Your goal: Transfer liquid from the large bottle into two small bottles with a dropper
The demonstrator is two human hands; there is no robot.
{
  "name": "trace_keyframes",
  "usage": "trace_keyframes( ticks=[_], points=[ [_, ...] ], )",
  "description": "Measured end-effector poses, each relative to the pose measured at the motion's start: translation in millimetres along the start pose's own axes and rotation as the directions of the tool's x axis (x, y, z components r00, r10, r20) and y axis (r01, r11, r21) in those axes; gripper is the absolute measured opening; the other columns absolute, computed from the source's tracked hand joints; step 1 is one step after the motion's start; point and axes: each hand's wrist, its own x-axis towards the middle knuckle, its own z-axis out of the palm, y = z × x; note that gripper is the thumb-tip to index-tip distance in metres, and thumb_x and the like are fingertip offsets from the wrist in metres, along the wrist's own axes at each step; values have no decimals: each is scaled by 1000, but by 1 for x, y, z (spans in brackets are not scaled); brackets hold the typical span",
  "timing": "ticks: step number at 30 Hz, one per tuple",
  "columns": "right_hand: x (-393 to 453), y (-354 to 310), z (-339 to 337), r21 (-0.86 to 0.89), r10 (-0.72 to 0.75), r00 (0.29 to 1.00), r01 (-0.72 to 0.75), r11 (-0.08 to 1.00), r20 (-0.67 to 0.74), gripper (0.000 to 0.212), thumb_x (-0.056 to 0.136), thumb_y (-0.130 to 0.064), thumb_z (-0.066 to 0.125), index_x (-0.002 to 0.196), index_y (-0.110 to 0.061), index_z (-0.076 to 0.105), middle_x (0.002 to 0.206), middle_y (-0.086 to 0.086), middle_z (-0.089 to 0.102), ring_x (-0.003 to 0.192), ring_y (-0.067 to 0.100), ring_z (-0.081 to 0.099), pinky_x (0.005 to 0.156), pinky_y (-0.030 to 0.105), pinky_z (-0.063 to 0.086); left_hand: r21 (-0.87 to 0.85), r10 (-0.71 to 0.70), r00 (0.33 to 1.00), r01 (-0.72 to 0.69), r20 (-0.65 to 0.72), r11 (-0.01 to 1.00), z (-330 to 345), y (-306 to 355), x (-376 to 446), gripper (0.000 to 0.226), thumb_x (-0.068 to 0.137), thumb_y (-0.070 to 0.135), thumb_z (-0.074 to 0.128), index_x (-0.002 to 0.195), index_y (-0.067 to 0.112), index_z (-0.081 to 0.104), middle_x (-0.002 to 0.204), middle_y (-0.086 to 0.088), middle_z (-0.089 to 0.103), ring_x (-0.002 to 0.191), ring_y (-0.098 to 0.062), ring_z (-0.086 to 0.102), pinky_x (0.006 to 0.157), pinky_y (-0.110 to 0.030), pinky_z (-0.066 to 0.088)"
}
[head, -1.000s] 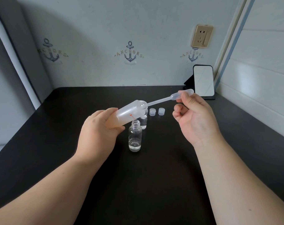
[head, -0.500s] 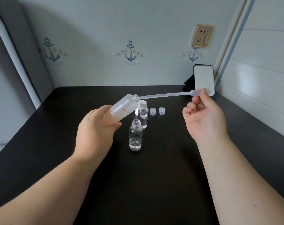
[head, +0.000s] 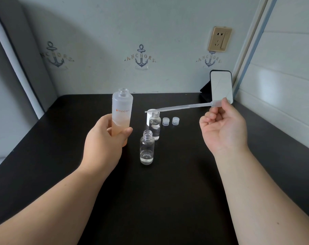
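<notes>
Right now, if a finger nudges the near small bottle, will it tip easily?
Probably yes. The near small bottle stands tall and narrow on the smooth black table, with only a shallow layer of liquid at its bottom, so it looks light. It is uncapped, so a tip would likely spill.

We cannot see the big bottle's (head: 122,110) base behind our left hand (head: 104,144); our right hand (head: 222,128) hides the dropper's (head: 185,107) bulb.
</notes>
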Motion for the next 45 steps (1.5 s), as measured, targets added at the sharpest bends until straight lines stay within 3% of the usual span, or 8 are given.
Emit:
trace_keyframes(
  ticks=[14,17,21,24,28,34,40,45],
  points=[
    [-1,0,-2,-72,3,1000,-2,997,15,22,94,-19,63,74,-11,61,64,-1,48,53,13,39,51,23,36,-110,-20,1000,20,5,994,-1,1,0,59,82,44,79,133,32,52,112,23,62,99,4,60,73,-16,45],
    [-1,0,-2,-73,5,1000,-4,997,14,21,94,-20,63,75,-11,61,64,-2,48,52,13,39,50,23,36,-175,35,992,-56,-121,983,-9,5,-6,58,84,31,77,135,35,50,116,20,62,103,3,62,74,-15,46],
    [-1,0,-2,-102,16,999,-13,995,31,26,94,-22,64,70,-12,63,64,-2,48,53,14,40,51,23,37,-149,204,950,-244,-237,958,-17,16,-17,36,84,26,67,110,49,56,100,20,62,85,0,60,68,-10,48],
    [-2,0,-2,-131,12,999,-6,991,48,28,94,-23,63,67,-14,65,64,-2,49,53,14,40,52,23,37,-199,262,951,-292,-161,936,-12,20,-25,32,88,16,65,103,44,61,93,14,66,81,-6,63,68,-14,50],
    [-2,1,-2,-142,14,998,-6,990,55,27,93,-24,64,68,-14,65,65,-3,50,53,14,40,53,23,37,-181,269,959,-251,85,951,-7,20,-31,19,87,29,68,103,40,64,94,14,70,82,-11,68,69,-28,57],
    [-3,1,-1,-143,-3,1000,7,990,29,15,90,-23,68,80,-12,66,71,-1,61,56,15,46,56,24,40,1,210,914,-225,346,974,0,15,-28,48,73,54,81,115,39,63,99,20,69,92,4,66,73,-8,49],
    [-4,1,0,-150,-8,1000,12,989,24,12,92,-20,68,86,-10,68,78,1,66,58,15,52,57,23,44,54,183,906,-219,381,974,4,8,-25,41,73,45,86,109,36,68,94,22,73,89,6,69,81,-15,55],
    [-3,-1,0,-118,-20,1000,21,993,10,10,93,-19,68,90,-10,70,74,0,66,55,14,52,55,23,44,54,250,899,-288,360,956,0,10,-26,26,79,42,80,100,47,65,90,25,70,85,1,66,74,-6,45]
  ],
)
